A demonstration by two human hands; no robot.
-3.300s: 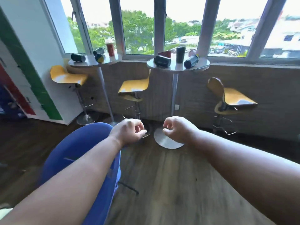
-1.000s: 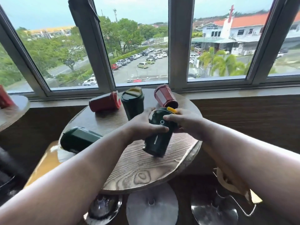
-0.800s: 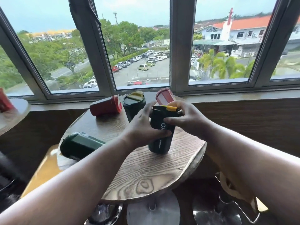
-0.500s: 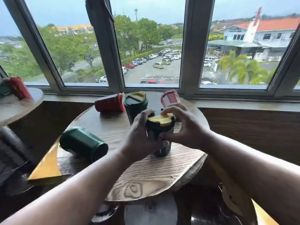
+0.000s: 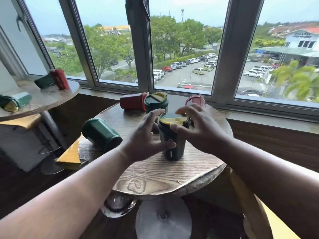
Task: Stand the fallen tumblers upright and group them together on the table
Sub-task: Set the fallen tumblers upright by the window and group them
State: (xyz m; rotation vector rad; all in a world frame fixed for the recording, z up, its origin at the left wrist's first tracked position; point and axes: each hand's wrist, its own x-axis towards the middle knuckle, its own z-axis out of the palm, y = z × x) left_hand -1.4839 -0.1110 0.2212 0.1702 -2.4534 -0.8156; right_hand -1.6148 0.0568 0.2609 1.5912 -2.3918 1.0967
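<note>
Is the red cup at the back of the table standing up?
No, the red cup lies on its side on the table, beside an upright green cup.

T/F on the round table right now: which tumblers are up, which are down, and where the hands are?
1. The dark tumbler between the hands stands upright. True.
2. The green tumbler at the table's left stands upright. False: it lies on its side.
3. The red tumbler near the window lies on its side. True.
4. The left hand rests on the green tumbler. False: it is beside the dark tumbler, as is the right hand.
</note>
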